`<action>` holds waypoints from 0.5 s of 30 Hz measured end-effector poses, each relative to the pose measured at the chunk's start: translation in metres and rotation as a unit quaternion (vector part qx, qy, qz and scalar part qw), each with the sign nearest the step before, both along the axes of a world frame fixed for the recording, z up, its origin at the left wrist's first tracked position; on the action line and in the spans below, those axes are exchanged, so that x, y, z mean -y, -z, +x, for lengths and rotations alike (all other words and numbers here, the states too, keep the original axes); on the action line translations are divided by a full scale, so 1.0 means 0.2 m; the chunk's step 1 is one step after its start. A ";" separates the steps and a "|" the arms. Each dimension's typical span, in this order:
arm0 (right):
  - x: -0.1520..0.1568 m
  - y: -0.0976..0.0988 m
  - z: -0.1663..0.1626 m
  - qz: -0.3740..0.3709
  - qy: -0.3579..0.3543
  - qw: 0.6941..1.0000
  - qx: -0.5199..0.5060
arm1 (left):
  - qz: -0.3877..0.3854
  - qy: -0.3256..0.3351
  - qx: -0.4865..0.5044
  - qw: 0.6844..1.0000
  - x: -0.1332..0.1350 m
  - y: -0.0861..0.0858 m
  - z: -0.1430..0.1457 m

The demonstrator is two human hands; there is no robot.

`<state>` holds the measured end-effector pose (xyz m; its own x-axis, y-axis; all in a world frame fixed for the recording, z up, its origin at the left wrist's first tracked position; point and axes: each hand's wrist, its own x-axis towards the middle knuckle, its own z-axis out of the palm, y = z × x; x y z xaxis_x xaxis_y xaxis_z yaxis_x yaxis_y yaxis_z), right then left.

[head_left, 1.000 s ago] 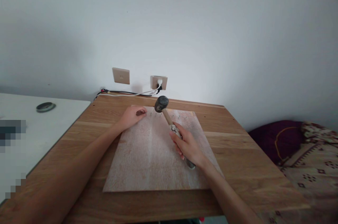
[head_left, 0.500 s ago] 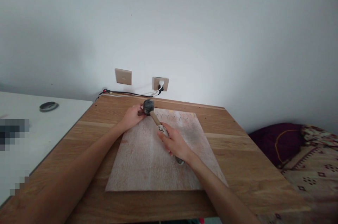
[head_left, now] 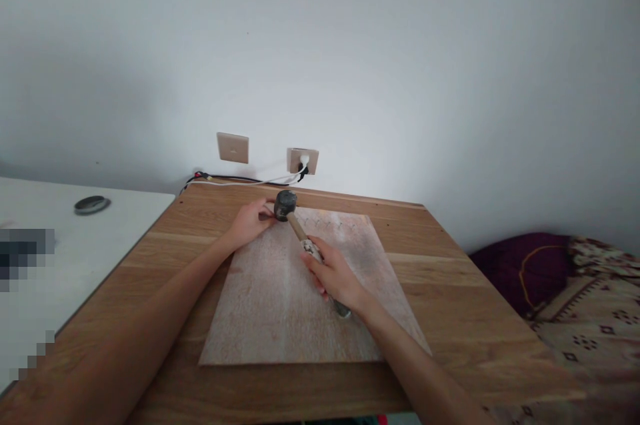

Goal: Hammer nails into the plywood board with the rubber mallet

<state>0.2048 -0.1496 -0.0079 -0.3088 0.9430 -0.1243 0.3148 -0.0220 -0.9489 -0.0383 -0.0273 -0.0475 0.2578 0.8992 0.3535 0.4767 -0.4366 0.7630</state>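
My right hand (head_left: 333,271) is wrapped round the handle of a rubber mallet (head_left: 286,205), whose wooden shaft slants up to a dark head. That head sits over the far left corner of a flat wooden board (head_left: 280,318). Beside it, my left hand (head_left: 253,223) rests at the board's edge with thumb and fingers bent together in a pinch. The mallet head partly covers those fingertips, so what they hold is hidden. Several thin nails (head_left: 327,223) stand in a row along the board's far edge, right of the mallet.
The board lies on a wooden table (head_left: 455,298) against a wall. Cables (head_left: 235,181) run along the table's back edge to a wall socket (head_left: 303,161). On the left, a white table (head_left: 125,218) bears a small round dish (head_left: 92,205). Patterned fabric (head_left: 595,318) lies at the right.
The mallet and my right hand have shifted slightly to the right and toward me. My left hand stays at nearly the same place, its fingers still pinched.
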 end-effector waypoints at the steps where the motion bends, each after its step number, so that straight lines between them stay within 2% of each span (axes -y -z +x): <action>1: 0.02 0.00 0.00 -0.014 0.014 0.999 -0.035 | 0.002 0.001 -0.007 1.000 0.00 0.00 0.00; 6: 0.21 -0.03 0.05 -0.074 0.148 0.970 -0.176 | 0.005 0.000 -0.033 0.999 0.00 -0.01 0.00; 11: 0.44 -0.04 0.16 -0.112 0.264 0.934 -0.212 | 0.022 0.008 -0.033 0.999 0.01 -0.02 0.00; 15: 0.51 0.00 0.21 -0.130 0.302 0.921 -0.211 | 0.024 0.006 -0.044 0.999 0.01 -0.03 0.00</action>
<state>0.2462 -0.2511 -0.0077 0.1895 0.9134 -0.3602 -0.2243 -0.3169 -0.9216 -0.0389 -0.0285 -0.0419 0.3010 0.8781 0.3720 0.5354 -0.4784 0.6960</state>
